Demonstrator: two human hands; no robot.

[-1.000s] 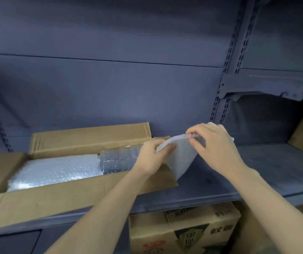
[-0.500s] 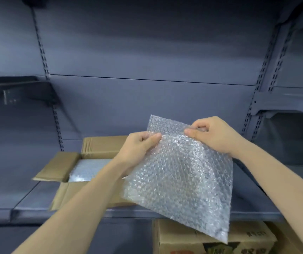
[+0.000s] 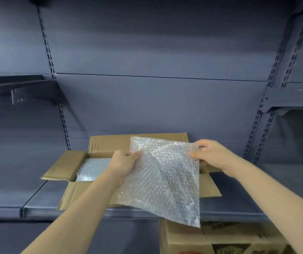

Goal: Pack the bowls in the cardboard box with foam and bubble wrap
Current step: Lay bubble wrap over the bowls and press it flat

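Bubble wrap (image 3: 162, 178) hangs between our hands above the cardboard box (image 3: 137, 143), which sits on the grey shelf (image 3: 42, 198) against its back edge. Our left hand (image 3: 122, 164) pinches the sheet's left edge and our right hand (image 3: 211, 154) pinches its upper right corner. The sheet's lower corner drops past the shelf's front edge, over a printed carton (image 3: 220, 239) below. The box flaps lie open, the near one reaching almost to the front edge; more wrapped padding (image 3: 92, 169) shows inside at the left end. Bare shelf lies to the left and right of the box. Since half a second ago, our hands have spread wider and the sheet hangs flatter.
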